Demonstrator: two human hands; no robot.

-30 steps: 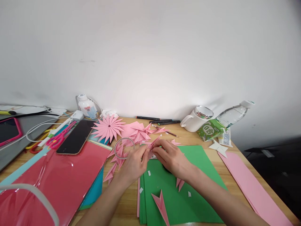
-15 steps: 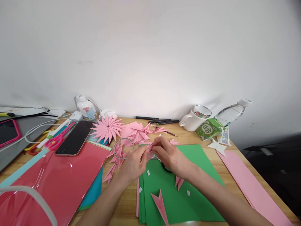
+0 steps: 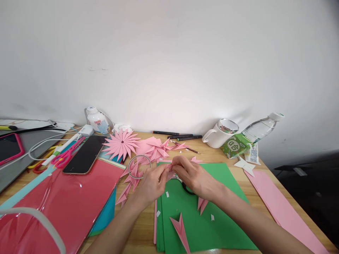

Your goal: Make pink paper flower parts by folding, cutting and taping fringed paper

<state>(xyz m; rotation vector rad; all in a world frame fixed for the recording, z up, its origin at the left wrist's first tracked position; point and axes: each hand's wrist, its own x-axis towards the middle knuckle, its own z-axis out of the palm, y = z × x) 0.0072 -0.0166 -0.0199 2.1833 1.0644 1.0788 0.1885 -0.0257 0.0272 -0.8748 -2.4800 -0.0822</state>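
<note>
So the left hand [image 3: 151, 184] and right hand [image 3: 192, 176] both have their fingers pinched nearly closed on some folded pink paper [image 3: 170, 172], above the green paper [image 3: 219, 227] near its far edge. Black-handled scissors [image 3: 186, 189] poke out by the right hand, and a spiky pink flower [image 3: 121, 146] sits farther back on the worktop [image 3: 141, 225].

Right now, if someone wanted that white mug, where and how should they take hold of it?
Probably by the handle, coming from the left: the loop sticks out that way from the white mug, while the green packet crowds its right side.
</note>
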